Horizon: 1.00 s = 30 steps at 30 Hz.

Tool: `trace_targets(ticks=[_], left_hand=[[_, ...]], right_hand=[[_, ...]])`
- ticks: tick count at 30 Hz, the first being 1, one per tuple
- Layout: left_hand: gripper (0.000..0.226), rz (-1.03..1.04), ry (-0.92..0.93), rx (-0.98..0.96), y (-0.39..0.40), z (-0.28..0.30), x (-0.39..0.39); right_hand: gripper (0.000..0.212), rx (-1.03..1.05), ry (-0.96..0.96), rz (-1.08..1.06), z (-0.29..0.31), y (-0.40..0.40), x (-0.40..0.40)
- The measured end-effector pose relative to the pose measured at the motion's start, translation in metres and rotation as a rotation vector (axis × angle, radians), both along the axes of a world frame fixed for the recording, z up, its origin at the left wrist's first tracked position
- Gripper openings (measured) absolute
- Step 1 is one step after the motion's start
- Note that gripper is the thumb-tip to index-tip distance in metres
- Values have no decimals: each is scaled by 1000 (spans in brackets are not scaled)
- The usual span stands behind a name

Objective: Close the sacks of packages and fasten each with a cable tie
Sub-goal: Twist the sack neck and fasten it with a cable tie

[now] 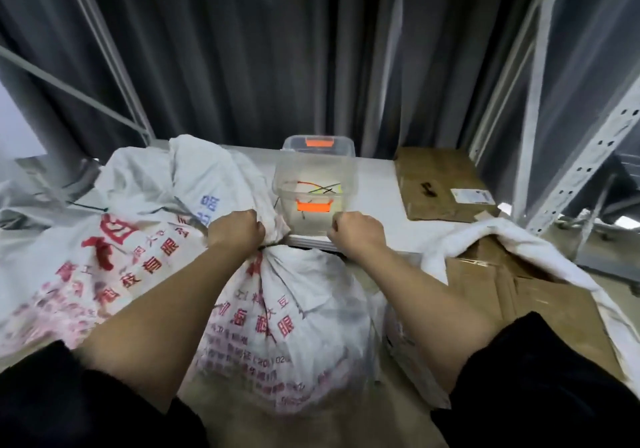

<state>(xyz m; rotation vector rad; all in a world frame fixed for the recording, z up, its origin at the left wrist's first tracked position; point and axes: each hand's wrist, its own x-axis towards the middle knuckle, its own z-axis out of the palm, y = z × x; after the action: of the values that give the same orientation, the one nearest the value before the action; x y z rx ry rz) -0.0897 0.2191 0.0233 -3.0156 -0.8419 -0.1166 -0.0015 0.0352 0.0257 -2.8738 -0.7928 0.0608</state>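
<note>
The sack (pixel 287 326) stood near, at the centre of the view, against the front edge of the desk (pixel 377 184), its mouth gathered into a bunched neck (pixel 273 229). The left hand (pixel 239 229) was curled tight round that neck. A dark cable tie (pixel 273 247) circled the cloth just below the fist. The right hand (pixel 353 233) was a closed fist to the right of the neck, apparently pulling the tie's tail, though the tail itself was too thin and blurred to make out.

The sack looked like woven plastic cloth: soft, crinkled, probably a little slippery, and bulging with whatever filled it, so likely fairly heavy. The neck was the sensible place to grip, since the gathered folds gave purchase and kept the mouth shut while the tie cinched.

A second printed sack (pixel 104 239) lay on the left of the desk, a dark tie at its far-left end. A clear plastic bin (pixel 315 177) with orange clips stood further back, holding a few loose ties. A flattened cardboard piece (pixel 443 184) lay at the far right. To the near right a white sack (pixel 519 246) hung open over cardboard boxes (pixel 502 295). Dark curtains (pixel 277 49) and a metal rack (pixel 568 170) closed the space behind.
</note>
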Motion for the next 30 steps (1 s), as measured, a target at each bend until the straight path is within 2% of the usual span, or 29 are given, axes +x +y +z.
trace_targets(ticks=[3, 6, 8, 10, 11, 15, 19, 21, 25, 30], left_hand=[[27, -4, -29, -44, 27, -33, -6], [30, 2, -140, -108, 46, -54, -15], [27, 8, -156, -231, 58, -67, -17], [27, -23, -132, -515, 61, -79, -16], [34, -70, -118, -672, 59, -83, -15], [52, -138, -156, -1168, 46, -84, -17], [58, -199, -239, -1403, 47, -88, -16], [59, -227, -265, -1448, 47, -87, -15], [61, -247, -305, -1408, 49, -86, -14], [40, -205, -426, -863, 39, -80, -15]], right_hand=[[30, -12, 68, 56, -29, 42, -4], [28, 54, 69, 104, -53, 74, -9], [36, 78, 85, 125, -70, 91, -10], [54, 63, 181, 92, -85, 100, -12], [58, 85, 228, 60, -92, 104, -13], [46, 295, 310, -42, -103, 105, -21], [37, 549, 331, -126, -102, 101, -30], [29, 695, 341, -122, -99, 99, -40], [20, 766, 372, -3, -96, 94, -49], [40, 884, 511, 28, -91, 94, -35]])
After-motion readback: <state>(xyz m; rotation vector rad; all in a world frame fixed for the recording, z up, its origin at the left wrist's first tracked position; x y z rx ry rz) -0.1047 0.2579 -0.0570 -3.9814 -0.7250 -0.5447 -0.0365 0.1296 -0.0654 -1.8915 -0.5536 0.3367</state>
